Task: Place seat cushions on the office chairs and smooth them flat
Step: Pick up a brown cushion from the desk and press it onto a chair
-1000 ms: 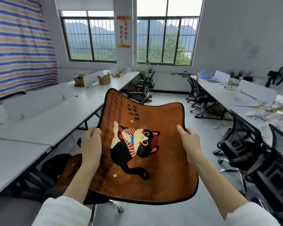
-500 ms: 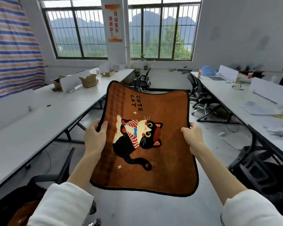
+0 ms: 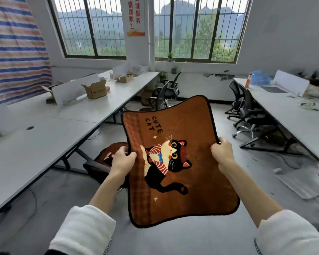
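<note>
Compared with half a second earlier, the held seat cushion (image 3: 175, 159) sits lower and further right in the frame, and a chair with a second cushion (image 3: 114, 153) on its seat has come into view behind the left hand.

Head view. Both hands hold the brown cushion up in the air at centre frame, clear of the floor; its printed face, showing a black cat and the words "CUTE CAT", is turned toward the camera. Left hand (image 3: 122, 160): fingers closed over the cushion's left edge at mid-height, thumb on the printed face. Right hand (image 3: 222, 155): fingers wrapped round the right edge, slightly higher. White sleeves cover both forearms at the bottom corners. A long white desk (image 3: 44, 140) runs along the left of the frame, carrying an open cardboard box (image 3: 96, 91) at upper left. Another desk (image 3: 291, 115) lines the right side, with black office chairs (image 3: 247, 111) beside it. Barred windows (image 3: 151, 28) fill the top of the frame.
</note>
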A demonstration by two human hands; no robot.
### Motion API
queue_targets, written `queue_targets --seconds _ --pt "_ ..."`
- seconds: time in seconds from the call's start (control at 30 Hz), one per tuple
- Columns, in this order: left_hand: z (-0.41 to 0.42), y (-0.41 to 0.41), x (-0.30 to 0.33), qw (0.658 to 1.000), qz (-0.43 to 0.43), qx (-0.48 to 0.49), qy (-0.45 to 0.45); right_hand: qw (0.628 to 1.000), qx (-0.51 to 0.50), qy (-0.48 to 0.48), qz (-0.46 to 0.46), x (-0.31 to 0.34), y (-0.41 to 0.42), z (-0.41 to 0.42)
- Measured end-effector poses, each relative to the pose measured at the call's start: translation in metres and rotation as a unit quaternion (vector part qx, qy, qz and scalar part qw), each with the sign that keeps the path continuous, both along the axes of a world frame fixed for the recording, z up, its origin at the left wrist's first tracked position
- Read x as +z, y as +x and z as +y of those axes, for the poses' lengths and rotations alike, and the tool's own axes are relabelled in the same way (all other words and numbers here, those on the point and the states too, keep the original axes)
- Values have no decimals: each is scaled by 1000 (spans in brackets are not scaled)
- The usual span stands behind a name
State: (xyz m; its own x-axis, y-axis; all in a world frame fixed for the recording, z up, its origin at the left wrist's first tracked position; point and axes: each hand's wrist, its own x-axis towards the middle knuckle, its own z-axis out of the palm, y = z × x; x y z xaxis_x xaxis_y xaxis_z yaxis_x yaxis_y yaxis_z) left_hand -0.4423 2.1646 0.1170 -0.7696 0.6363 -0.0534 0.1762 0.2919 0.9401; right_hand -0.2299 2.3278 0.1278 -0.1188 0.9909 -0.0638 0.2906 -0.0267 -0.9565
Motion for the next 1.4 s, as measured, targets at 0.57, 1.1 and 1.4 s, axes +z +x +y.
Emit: queue_targets --seconds 0.57,1.1,1.4 --pt "490 -155 -4 999 1 -25 47 996 28 52 60 0 -182 458" --pt "718 -414 2 949 120 289 35 957 245 -123 96 0 -516 753" --pt "820 -548 -13 925 150 347 33 917 258 -258 160 -27 -692 871"
